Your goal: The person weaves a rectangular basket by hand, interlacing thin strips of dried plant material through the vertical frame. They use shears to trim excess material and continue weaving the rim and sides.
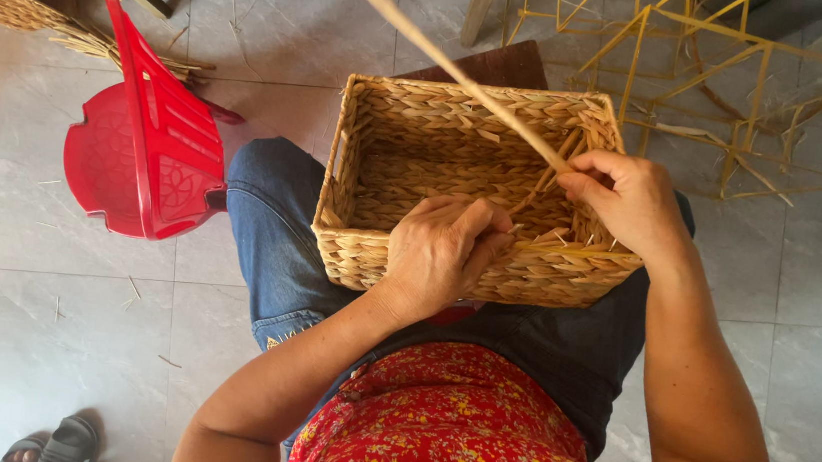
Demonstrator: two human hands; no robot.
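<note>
Red floral cloth covers the person's torso at the bottom of the view, nearest the lens, and both bare forearms reach forward from it. Ahead of that, the left hand rests on the near wall of a rectangular woven basket, fingers curled over the rim and pressing a strand against the weave. Just beside it, the right hand is clenched around a long flat pale strip, pinching it where it meets the near right corner of the rim; the strip runs up and away to the left, well beyond the basket. Short stiff strand ends stick up from the rim between the two hands.

Under both hands, the basket sits on the person's lap, across dark denim trousers. Its walls are thick braided straw-coloured fibre, coarse and ropy, and its floor is the same plaited weave.

Left of the left hand, a glossy red plastic chair lies tipped on the grey marbled tile floor. Farther out on that side, more woven straw work and loose fibre bundles sit at the upper corner. Beyond the right hand stands a frame of thin yellow rods, open and box-shaped. Near the lower left edge, a dark sandal shows.
</note>
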